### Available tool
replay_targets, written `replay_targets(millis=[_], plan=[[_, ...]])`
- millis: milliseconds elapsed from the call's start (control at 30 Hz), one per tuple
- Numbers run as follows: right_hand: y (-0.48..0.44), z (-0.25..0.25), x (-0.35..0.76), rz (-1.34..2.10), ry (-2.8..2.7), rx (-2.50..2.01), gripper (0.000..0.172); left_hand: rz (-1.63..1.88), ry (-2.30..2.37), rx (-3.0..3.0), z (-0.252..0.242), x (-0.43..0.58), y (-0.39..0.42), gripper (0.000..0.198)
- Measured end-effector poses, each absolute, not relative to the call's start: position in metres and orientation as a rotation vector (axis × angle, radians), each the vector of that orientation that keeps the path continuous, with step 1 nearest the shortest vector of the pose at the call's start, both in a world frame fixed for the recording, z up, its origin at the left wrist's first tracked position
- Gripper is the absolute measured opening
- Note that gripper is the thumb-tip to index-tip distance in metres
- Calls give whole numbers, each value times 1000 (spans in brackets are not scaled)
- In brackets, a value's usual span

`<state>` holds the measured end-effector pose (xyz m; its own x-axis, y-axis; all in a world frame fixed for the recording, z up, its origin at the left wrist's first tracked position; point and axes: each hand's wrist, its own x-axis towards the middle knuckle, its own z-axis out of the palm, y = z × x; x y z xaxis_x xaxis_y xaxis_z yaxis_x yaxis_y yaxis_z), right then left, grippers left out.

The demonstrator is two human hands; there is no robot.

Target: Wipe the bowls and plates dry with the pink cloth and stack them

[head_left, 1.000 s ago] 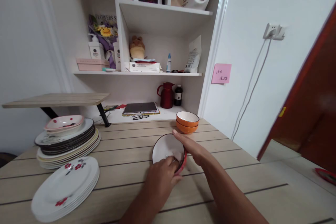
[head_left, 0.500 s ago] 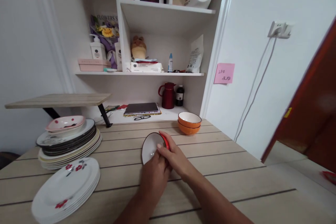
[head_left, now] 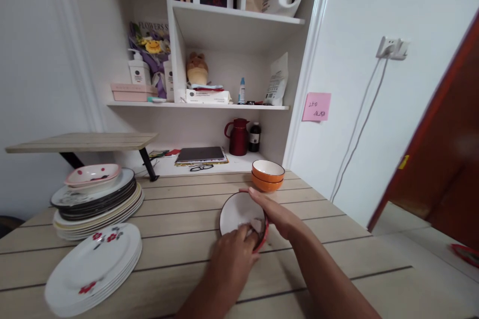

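Note:
A red bowl [head_left: 235, 214] with a white inside and dark rim is tilted above the table in front of me, its opening partly toward me. My left hand [head_left: 235, 251] grips its near rim, fingers curled inside and thumb outside. A pale patch beside those fingers is too unclear to name. My right hand [head_left: 273, 214] holds the outside of the bowl at its right, fingertips near the far rim; the palm side is hidden. Just beyond, two stacked orange bowls [head_left: 267, 179] stand upright.
White flowered plates [head_left: 93, 269] are stacked at the front left. Behind them is a taller pile of plates [head_left: 97, 214] topped by a pink-rimmed bowl [head_left: 93, 174], near a small raised shelf [head_left: 82, 142]. A red jug [head_left: 238, 137] and a laptop [head_left: 200, 153] lie at the back.
The red bowl has moved right and turned, showing more of its inside. My left hand has shifted right with its fingers inside the bowl; my right hand has moved right along its outside.

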<state>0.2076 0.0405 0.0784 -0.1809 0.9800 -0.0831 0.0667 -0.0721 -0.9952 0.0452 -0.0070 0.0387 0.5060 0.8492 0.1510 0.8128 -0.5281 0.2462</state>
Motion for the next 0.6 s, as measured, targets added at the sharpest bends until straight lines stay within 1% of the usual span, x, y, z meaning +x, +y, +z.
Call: replay_targets(millis=[233,400,500,567,600], plan=[[42,60,176,1482,-1213,-898,73,593,1670,2422,33,42,-1,40],[30,55,150,1355,-1334,-885,76,934,1678,2067,36,39,3,38],[29,55,140,1209,-1339,-978,70,887,1676,2116,37,36,5,42],[33,55,139,1193,-1291,-1008,60,802,1660,2238,38,36,5,43],[36,56,142,1218,-1266,-1010,55,757,1638,2307,39,37,4,40]])
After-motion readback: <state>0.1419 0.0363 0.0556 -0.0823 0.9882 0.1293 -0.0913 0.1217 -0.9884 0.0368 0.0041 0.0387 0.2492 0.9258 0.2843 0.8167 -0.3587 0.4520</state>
